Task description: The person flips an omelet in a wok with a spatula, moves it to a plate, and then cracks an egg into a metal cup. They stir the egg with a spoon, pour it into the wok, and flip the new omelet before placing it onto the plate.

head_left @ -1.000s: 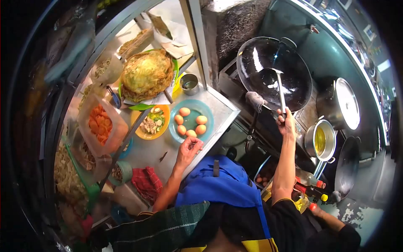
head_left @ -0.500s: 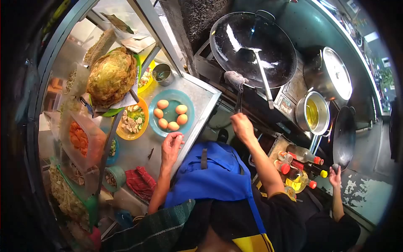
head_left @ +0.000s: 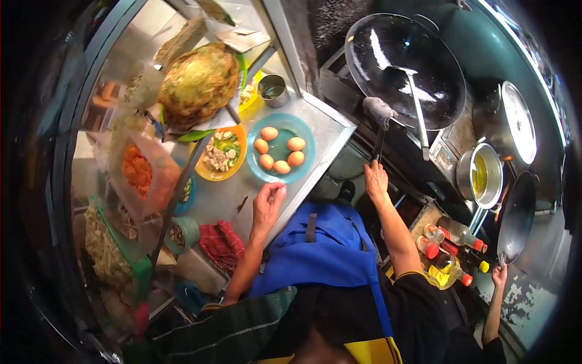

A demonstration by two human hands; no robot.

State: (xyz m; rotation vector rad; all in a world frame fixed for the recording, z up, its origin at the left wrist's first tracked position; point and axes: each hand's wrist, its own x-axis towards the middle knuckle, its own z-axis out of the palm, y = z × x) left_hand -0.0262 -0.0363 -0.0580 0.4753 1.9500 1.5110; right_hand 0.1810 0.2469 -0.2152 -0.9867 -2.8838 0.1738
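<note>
Left hand (head_left: 267, 205) is half-curled just beside the egg plate (head_left: 284, 144), near the desk (head_left: 331, 133) edge. Right hand (head_left: 376, 181) is at the dark rod (head_left: 380, 144) below the wok (head_left: 436, 67); can't tell if either's gripping anything tbh.

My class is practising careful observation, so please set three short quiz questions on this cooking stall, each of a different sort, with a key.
1. How many eggs lie on the blue plate?

2. True or false: the person's right hand grips the spatula.

3. Which is nearest to the person's left hand?
(a) the red checked cloth
(b) the blue plate
(c) the steel cup

Key:
1. Six.
2. False: the spatula lies in the large wok, its handle over the rim, apart from that hand.
3. (b)
</note>
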